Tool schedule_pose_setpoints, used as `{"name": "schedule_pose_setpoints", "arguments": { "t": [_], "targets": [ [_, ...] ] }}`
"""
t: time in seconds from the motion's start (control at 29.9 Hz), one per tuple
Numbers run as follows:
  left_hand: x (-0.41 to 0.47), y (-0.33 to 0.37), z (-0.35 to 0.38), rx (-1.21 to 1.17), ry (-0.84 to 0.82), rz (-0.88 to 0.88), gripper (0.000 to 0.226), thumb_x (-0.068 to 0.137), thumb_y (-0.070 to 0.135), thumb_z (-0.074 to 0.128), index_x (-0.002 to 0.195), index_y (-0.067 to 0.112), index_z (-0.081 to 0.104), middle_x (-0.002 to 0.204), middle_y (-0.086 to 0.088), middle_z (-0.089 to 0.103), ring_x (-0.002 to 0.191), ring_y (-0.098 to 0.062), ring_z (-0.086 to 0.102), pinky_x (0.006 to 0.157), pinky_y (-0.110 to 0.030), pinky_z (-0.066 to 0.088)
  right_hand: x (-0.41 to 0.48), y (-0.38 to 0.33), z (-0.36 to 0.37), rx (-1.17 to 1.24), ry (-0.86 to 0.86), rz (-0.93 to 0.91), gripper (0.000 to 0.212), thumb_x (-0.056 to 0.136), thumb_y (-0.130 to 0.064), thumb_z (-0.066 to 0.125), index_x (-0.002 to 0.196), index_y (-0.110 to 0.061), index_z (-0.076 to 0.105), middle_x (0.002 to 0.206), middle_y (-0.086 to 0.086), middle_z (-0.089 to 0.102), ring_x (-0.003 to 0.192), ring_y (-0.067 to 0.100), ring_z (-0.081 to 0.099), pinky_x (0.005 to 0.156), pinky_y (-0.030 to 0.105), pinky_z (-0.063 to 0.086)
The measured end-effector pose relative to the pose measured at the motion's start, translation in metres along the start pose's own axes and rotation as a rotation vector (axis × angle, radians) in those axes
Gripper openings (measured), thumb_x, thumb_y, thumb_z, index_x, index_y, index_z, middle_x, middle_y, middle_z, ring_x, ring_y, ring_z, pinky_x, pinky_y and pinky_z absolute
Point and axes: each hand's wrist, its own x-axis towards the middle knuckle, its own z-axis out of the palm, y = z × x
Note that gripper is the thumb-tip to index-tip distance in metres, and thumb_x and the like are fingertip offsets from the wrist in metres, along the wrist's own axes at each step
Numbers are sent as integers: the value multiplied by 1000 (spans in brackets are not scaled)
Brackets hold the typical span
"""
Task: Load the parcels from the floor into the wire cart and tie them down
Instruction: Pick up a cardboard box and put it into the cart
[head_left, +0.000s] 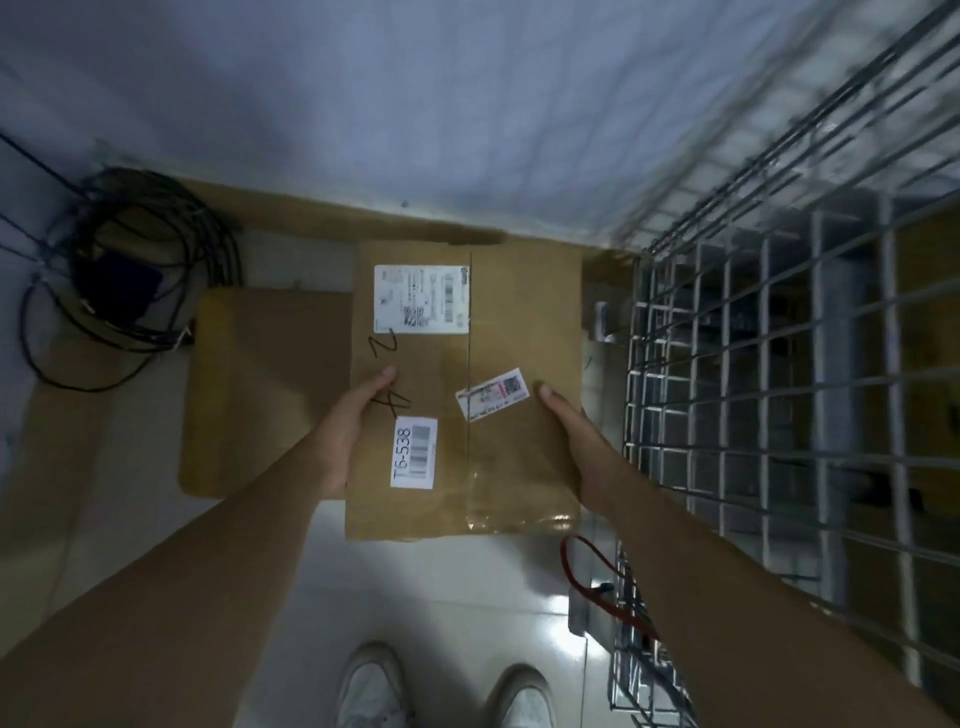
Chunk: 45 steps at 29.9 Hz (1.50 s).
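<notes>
I hold a brown cardboard parcel (509, 312) with three white labels above the floor, in the middle of the view. My left hand (348, 431) grips its left edge, thumb on top. At the right edge my right hand (576, 441) grips it too, thumb on top. The wire cart (779, 364) stands just to the right of the parcel. A red cord (587, 582) loops down by the cart's near corner. Another brown parcel (260, 389) lies on the floor to the left, partly under the held one.
A tangle of black cables (130, 270) lies on the floor at the left, by the white wall (415, 104). Flat cardboard (270, 208) runs along the wall's foot. My white shoes (374, 686) stand on glossy tiles below.
</notes>
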Motion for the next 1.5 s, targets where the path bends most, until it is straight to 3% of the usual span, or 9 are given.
{"name": "schedule_pose_setpoints", "arguments": {
  "t": [0.17,0.27,0.4,0.53,0.7,0.83,1.0,1.2,1.5],
  "targets": [
    [-106,50,17,9,63,43,62,77,53,84,127,20,73,121,-17,74,113,-40,71,106,-62,49,-94,-56,35,-55,-17,-38,55,82,-59,77,125,-25,73,121,8,75,113,28,72,105,51,53],
    [-184,88,48,34,83,138,48,80,54,82,116,23,76,108,-10,79,104,-34,74,97,-51,56,-162,-105,56,-73,19,-93,63,74,-62,82,124,-26,72,120,10,75,106,28,74,92,48,60],
    [-277,144,92,67,161,326,30,84,45,80,105,25,72,81,0,80,92,-26,73,76,-35,54,-253,-175,79,-125,-11,-151,50,86,-62,70,119,-25,74,108,8,79,99,29,75,82,40,61],
    [-363,191,123,81,86,443,41,86,44,78,120,24,72,99,-5,81,96,-30,76,83,-39,56,-338,-235,98,-171,-40,-275,72,71,-71,79,128,-29,68,119,11,75,108,36,72,93,56,58],
    [-472,244,158,191,3,579,43,87,39,78,126,25,69,108,-5,80,95,-25,78,87,-39,57,-441,-283,121,-170,-36,-381,94,57,-76,87,137,-36,59,126,10,72,110,38,71,89,59,59],
    [-540,248,174,179,-4,636,41,88,35,78,126,25,67,101,-3,81,86,-23,79,72,-33,57,-517,-305,128,-197,-60,-465,87,59,-74,87,133,-36,60,122,8,73,108,36,71,91,58,59],
    [-625,267,200,131,-86,691,68,77,46,87,137,28,61,117,-13,76,105,-38,74,91,-58,58,-614,-358,138,-248,-90,-670,81,66,-68,86,136,-37,58,120,0,75,110,27,72,99,52,56],
    [-741,311,248,179,-119,862,62,81,47,83,135,32,57,113,-10,78,101,-37,76,88,-60,60,-734,-407,150,-219,-91,-824,70,71,-67,83,130,-40,57,119,0,74,108,25,73,95,49,58],
    [-901,333,338,310,-273,1084,60,81,45,83,133,33,56,107,-7,80,98,-35,76,86,-60,60,-920,-426,126,-146,58,-1063,84,64,-86,71,134,-41,54,126,-2,69,115,26,67,104,52,51]
  ]
}}
